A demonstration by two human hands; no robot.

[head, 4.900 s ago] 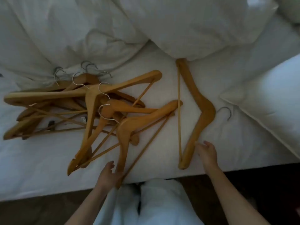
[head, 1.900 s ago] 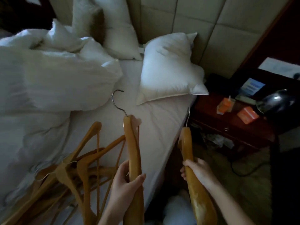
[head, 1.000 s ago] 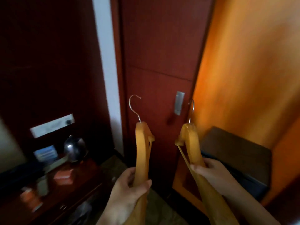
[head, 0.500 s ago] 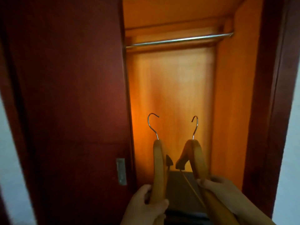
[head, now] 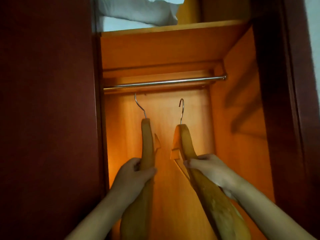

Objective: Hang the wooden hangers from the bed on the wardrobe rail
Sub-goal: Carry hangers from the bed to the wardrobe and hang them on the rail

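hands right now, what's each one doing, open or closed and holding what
Left hand: closed around a wooden hanger, hook just below the wardrobe rail.
Right hand: closed around a second wooden hanger, hook also not yet on the rail.

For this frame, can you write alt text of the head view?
Two hands, left and right, each raise a wooden hanger toward a bare metal rail in an open wardrobe. Both hooks sit just under it; white bedding lies on the shelf above.

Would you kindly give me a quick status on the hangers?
Left hand gripping left hanger, right hand gripping right hanger. Both hooks below the rail, not on. Rail bare, nothing blocking.
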